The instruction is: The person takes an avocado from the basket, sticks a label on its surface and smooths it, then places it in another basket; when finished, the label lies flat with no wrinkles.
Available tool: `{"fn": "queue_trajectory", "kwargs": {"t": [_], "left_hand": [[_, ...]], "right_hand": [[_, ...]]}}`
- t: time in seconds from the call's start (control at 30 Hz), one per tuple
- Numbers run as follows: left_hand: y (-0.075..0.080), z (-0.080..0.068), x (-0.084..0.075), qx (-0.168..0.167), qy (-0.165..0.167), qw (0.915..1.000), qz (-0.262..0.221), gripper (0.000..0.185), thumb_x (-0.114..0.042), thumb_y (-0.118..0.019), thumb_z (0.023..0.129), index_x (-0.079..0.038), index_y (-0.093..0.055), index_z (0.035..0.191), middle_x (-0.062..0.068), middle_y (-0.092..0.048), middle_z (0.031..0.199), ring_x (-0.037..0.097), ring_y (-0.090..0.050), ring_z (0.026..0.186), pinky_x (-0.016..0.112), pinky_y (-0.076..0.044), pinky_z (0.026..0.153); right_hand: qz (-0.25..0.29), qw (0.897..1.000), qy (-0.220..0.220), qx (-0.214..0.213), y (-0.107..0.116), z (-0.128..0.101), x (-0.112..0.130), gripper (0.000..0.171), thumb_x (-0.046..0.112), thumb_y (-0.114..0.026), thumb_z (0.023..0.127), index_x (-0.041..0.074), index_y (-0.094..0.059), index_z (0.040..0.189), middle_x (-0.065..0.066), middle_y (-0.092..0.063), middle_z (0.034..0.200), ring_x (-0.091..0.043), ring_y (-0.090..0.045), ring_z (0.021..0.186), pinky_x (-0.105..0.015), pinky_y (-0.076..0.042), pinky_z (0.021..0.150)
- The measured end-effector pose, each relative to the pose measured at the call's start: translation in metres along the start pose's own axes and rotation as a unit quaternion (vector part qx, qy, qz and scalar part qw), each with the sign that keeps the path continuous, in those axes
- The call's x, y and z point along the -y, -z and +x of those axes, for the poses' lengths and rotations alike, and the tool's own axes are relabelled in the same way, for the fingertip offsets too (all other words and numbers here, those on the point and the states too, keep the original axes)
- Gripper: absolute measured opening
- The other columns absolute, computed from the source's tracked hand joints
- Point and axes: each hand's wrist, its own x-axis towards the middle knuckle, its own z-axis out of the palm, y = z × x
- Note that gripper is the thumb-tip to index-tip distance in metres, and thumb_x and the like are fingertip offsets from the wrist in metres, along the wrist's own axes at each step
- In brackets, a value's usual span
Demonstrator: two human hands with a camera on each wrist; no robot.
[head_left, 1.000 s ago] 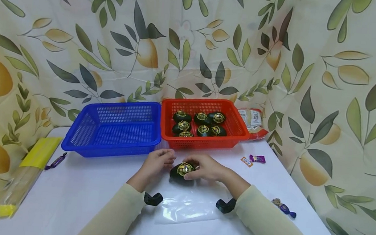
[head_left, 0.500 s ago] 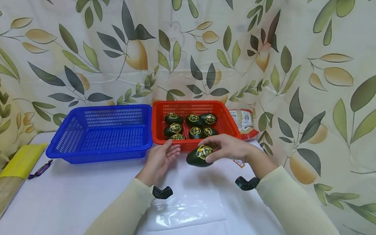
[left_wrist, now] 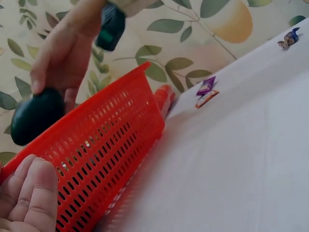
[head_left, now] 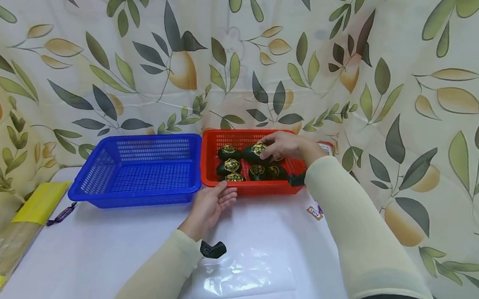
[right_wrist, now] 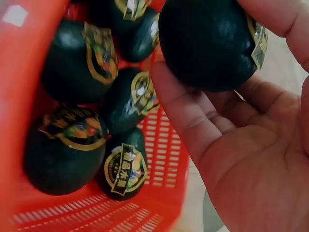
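Right hand [head_left: 283, 145]: fingers curled round a dark green melon [head_left: 253, 153], held over the red basket [head_left: 262, 187].
Left hand [head_left: 212, 203]: fingers straight, tips touching the red basket's near wall.
Surroundings: six more melons [head_left: 232, 166] lie below; blue basket [head_left: 138, 170] just beside; plastic bag [head_left: 243, 272] on table [head_left: 103, 246].
Melon axis: roughly left-right, label [head_left: 258, 148] up.

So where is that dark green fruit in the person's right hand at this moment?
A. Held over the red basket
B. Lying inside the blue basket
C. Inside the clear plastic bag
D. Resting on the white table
A: the right hand grips the dark green fruit above the red basket, over the other fruits lying inside.
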Motion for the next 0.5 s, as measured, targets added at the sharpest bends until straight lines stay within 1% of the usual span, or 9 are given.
{"fn": "queue_trajectory", "kwargs": {"t": [0.07, 0.13, 0.17, 0.27, 0.37, 0.5], "left_hand": [[0.000, 0.000, 0.000, -0.003, 0.006, 1.0000, 0.004, 0.032, -0.022, -0.061, 0.106, 0.002, -0.061, 0.128, 0.015, -0.078, 0.107, 0.022, -0.078, 0.092, 0.033, -0.063, 0.085], [-0.001, 0.001, 0.000, -0.003, 0.012, 0.9999, 0.010, 0.033, -0.022, -0.061, 0.106, 0.002, -0.061, 0.129, 0.014, -0.078, 0.106, 0.022, -0.078, 0.093, 0.033, -0.063, 0.086], [-0.001, 0.001, 0.000, -0.003, 0.015, 0.9998, 0.011, 0.033, -0.023, -0.061, 0.106, 0.001, -0.061, 0.130, 0.014, -0.078, 0.106, 0.022, -0.078, 0.094, 0.034, -0.063, 0.086], [-0.001, 0.002, 0.000, -0.003, 0.017, 0.9997, 0.019, 0.035, -0.024, -0.061, 0.106, 0.002, -0.062, 0.130, 0.014, -0.078, 0.107, 0.023, -0.078, 0.096, 0.034, -0.063, 0.087], [0.000, 0.003, 0.000, -0.007, 0.014, 0.9996, 0.024, 0.036, -0.024, -0.062, 0.106, 0.002, -0.062, 0.130, 0.015, -0.078, 0.109, 0.023, -0.078, 0.094, 0.034, -0.063, 0.087], [0.003, 0.005, -0.003, -0.012, 0.007, 0.9994, 0.033, 0.037, -0.024, -0.063, 0.105, 0.004, -0.062, 0.130, 0.017, -0.077, 0.111, 0.023, -0.078, 0.093, 0.034, -0.063, 0.087]], "right_hand": [[-0.009, 1.000, -0.008, 0.001, 0.004, 0.015, 0.001, 0.068, 0.017, -0.076, 0.090, 0.004, -0.046, 0.150, -0.017, -0.053, 0.141, -0.029, -0.061, 0.112, -0.050, -0.050, 0.109], [0.002, 1.000, -0.009, 0.006, 0.007, 0.028, 0.001, 0.071, 0.015, -0.075, 0.091, 0.001, -0.042, 0.152, -0.018, -0.049, 0.145, -0.032, -0.060, 0.119, -0.051, -0.049, 0.111], [0.005, 1.000, -0.012, 0.006, 0.008, 0.033, 0.000, 0.071, 0.014, -0.075, 0.091, 0.000, -0.041, 0.152, -0.018, -0.048, 0.146, -0.034, -0.060, 0.121, -0.051, -0.048, 0.112], [-0.007, 1.000, -0.020, 0.004, 0.010, 0.045, -0.002, 0.072, 0.015, -0.075, 0.091, 0.000, -0.041, 0.152, -0.020, -0.048, 0.149, -0.037, -0.060, 0.125, -0.052, -0.047, 0.113], [-0.055, 0.998, -0.038, 0.002, 0.009, 0.055, -0.004, 0.073, 0.020, -0.076, 0.091, 0.003, -0.043, 0.154, -0.018, -0.050, 0.151, -0.036, -0.058, 0.129, -0.051, -0.049, 0.112], [-0.126, 0.991, -0.043, 0.013, 0.006, 0.067, -0.003, 0.075, 0.027, -0.076, 0.093, 0.009, -0.042, 0.157, -0.015, -0.044, 0.160, -0.033, -0.054, 0.135, -0.050, -0.050, 0.110]]}}
